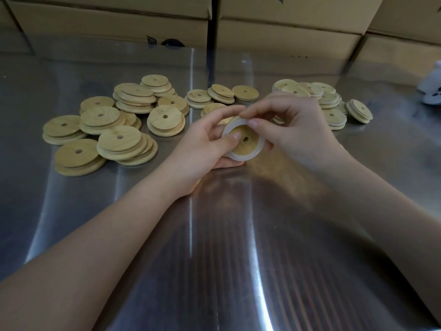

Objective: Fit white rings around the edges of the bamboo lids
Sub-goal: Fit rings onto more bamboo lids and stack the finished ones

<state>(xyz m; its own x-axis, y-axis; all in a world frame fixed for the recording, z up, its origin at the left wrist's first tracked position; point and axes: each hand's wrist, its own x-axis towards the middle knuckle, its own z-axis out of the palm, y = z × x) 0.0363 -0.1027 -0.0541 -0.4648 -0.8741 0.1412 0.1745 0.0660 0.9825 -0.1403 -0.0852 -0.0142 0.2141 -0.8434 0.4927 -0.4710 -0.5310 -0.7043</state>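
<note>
A round bamboo lid [245, 145] with a small centre hole is held just above the steel table, tilted toward me. A white ring [241, 157] lies around its raised inner disc. My left hand [205, 146] cups the lid from the left and below, thumb pressing on its face. From the right, my right hand [293, 130] pinches the ring's top edge between thumb and forefinger. Part of the ring's upper edge is hidden by my fingers.
Several bare bamboo lids [119, 137] lie scattered and stacked at the left and centre back. A pile of lids with white rings [331, 103] sits at the right back. Cardboard boxes [286, 32] wall off the far side of the steel table [214, 247]. A white object [433, 89] shows at the right edge.
</note>
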